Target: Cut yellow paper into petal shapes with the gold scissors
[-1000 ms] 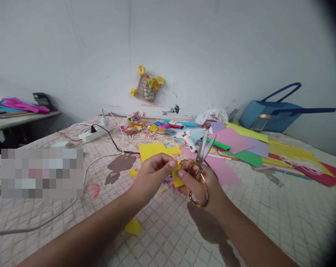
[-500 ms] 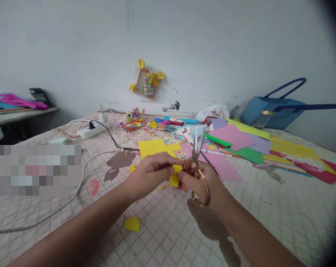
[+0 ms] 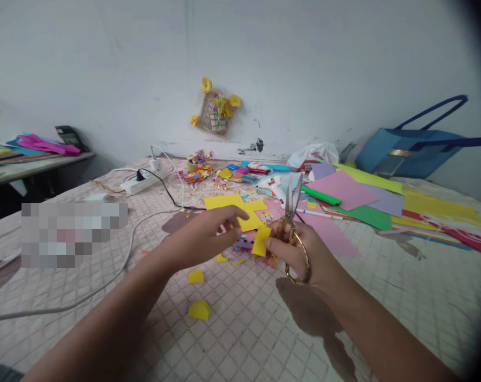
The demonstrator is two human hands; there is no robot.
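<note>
On the left side of the frame, a grey cable curved over the counter, and a power strip lay near its back edge. Left of the centre was the left hand, with its thumb and fingers somewhat apart; I could not see anything held in it. Two yellow scraps lay below it. Just beyond this hand was a yellow sheet. Near the centre stood a small yellow piece, pinched by the right hand. This same hand also carried the scissors, whose blades pointed upward, slightly parted. A glue gun lay behind them. At the upper right leaned a blue bag.
</note>
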